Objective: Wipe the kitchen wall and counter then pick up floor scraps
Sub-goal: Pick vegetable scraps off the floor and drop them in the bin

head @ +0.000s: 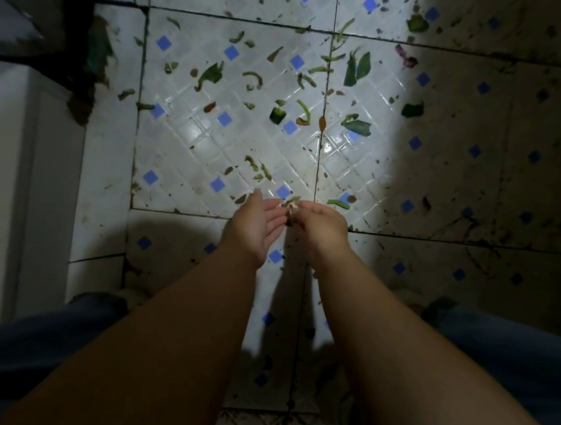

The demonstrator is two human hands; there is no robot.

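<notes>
I look straight down at a white tiled floor (210, 144) with blue diamonds, littered with several green vegetable scraps (356, 69). My left hand (257, 227) is held palm up with relaxed fingers just above the floor. Right beside it, my right hand (319, 226) has its fingers curled, pinching a small green scrap (290, 201) at the edge of the left palm. Another green scrap (338, 203) lies on the tile just beyond the right hand. More scraps (257, 169) lie a little farther ahead.
A white cabinet side (7, 186) runs along the left, with a dark gap (78, 21) above it. The right part of the floor (499, 165) lies in deep shadow, with dirt specks. My knees in dark trousers (515, 355) frame the bottom corners.
</notes>
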